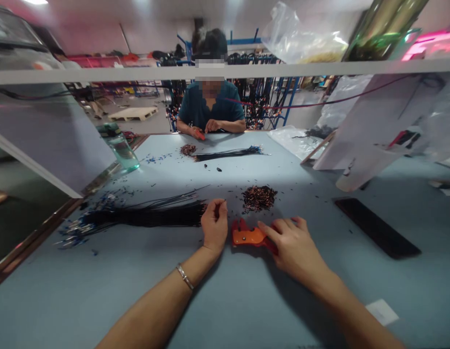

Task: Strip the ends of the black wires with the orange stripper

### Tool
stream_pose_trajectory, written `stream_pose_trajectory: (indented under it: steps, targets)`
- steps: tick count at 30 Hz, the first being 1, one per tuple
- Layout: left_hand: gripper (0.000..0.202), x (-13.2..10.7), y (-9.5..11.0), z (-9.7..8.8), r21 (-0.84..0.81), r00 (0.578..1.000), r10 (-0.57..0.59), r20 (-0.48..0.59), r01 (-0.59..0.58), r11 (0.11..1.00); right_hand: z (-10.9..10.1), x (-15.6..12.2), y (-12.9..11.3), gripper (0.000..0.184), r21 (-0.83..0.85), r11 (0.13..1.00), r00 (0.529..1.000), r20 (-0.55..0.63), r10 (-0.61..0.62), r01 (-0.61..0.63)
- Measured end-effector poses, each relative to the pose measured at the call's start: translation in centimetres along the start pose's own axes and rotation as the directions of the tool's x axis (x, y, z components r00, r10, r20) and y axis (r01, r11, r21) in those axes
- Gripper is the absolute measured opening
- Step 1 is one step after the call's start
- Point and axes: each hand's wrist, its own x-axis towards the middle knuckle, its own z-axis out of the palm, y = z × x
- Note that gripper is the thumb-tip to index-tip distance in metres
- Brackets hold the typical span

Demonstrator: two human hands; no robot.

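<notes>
My right hand [294, 245] is wrapped around the handles of a red and orange wire stripper [249, 236], its jaws pointing left. Just left of those jaws, my left hand [215, 225] is closed in a pinch, with a thin dark wire tip barely showing at the fingertips. A bundle of black wires [152, 215] lies flat to the left and reaches up to that hand. Blue and silvery terminals [77, 228] sit at the bundle's far left end. Beyond the stripper is a pile of small copper and black offcuts [259, 198].
Across the table [137, 291] a co-worker [210, 104] holds a red tool, near a second wire bundle [228, 153]. A dark phone [377, 228] lies at right, a bottle [123, 152] stands at left. A shelf [137, 73] spans overhead.
</notes>
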Motion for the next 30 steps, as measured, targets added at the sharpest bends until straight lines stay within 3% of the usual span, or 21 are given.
stream_pose_trajectory:
  steps: [3,8,10,17,22,25,30]
  targets:
    - [0.016,0.0,-0.2,0.0,0.003,1.000,0.006,-0.001,-0.006,1.000,0.0,0.8,-0.7,0.045,-0.013,1.000,0.999,0.031,-0.012,0.013]
    - [0.015,0.1,-0.3,0.1,0.000,1.000,0.003,0.015,-0.003,1.000,-0.3,0.8,1.0,0.046,-0.189,0.950,0.969,-0.028,0.246,-0.247]
    - [0.015,0.1,-0.3,0.1,0.003,1.000,0.001,0.015,-0.001,1.000,-0.6,0.2,2.0,0.046,-0.167,0.946,0.960,-0.070,0.270,-0.278]
    - [0.014,0.2,-0.6,-0.1,0.015,1.000,-0.004,0.010,0.004,1.000,-2.0,-4.7,4.1,0.046,-0.088,0.990,0.994,-0.015,0.106,-0.106]
    - [0.015,0.3,-0.8,0.0,0.007,1.000,-0.007,0.028,0.007,1.000,-2.8,-8.0,2.6,0.045,-0.175,0.978,0.993,0.009,0.119,-0.115]
    - [0.015,0.3,-0.6,0.1,0.006,0.999,-0.006,0.031,0.006,1.000,-2.7,-6.6,0.7,0.038,-0.244,0.949,0.978,0.006,0.207,-0.199]
    - [0.014,0.4,-0.5,-0.1,0.026,0.999,-0.014,0.032,0.013,1.000,-2.3,-0.2,-0.2,0.037,-0.278,0.913,0.941,0.071,0.330,-0.299]
